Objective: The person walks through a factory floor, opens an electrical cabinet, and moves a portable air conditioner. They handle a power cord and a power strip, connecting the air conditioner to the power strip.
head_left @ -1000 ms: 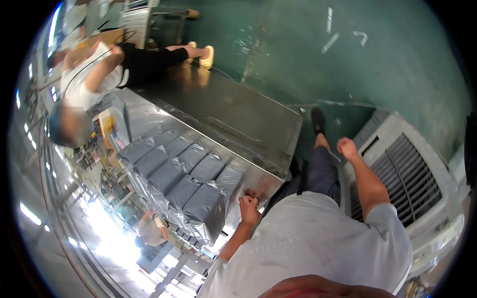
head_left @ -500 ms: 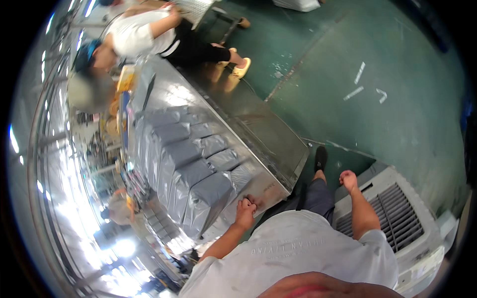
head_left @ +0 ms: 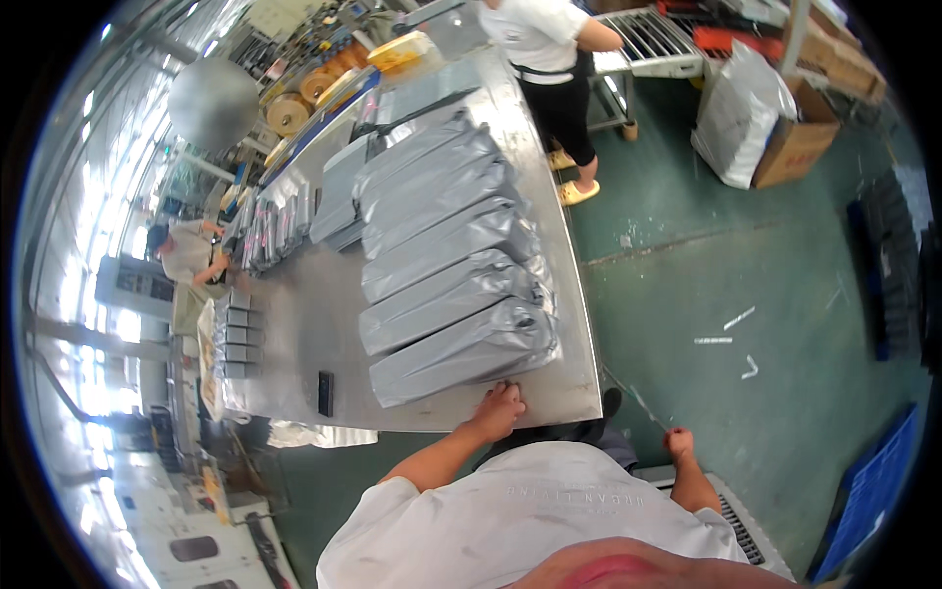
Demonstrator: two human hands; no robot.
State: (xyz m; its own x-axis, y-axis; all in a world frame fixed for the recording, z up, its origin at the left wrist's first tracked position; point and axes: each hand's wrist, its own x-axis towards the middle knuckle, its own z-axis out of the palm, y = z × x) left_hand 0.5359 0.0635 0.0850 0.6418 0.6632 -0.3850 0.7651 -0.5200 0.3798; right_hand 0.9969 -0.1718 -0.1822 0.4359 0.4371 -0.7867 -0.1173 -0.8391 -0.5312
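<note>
On the metal table [head_left: 306, 294], a row of several long grey plastic-wrapped packages [head_left: 461, 348] lies side by side. My left hand [head_left: 498, 410] rests at the table's near edge, just beside the closest package, its fingers curled with nothing visible in them. Whether the fingertips touch the wrapping, I cannot tell. My right hand [head_left: 679, 444] hangs over the floor right of the table, closed in a loose fist with nothing seen in it.
A small black object [head_left: 326, 393] lies on the table, left of the packages. Small grey boxes [head_left: 235, 334] line the left end. One co-worker [head_left: 549, 59] stands by the far side, another [head_left: 191, 255] at far left. A blue crate [head_left: 868, 501] stands at right.
My view has turned, so the table and packages appear more upright and further up. My left hand stays by the table's near edge; my right hand still hangs in a fist.
</note>
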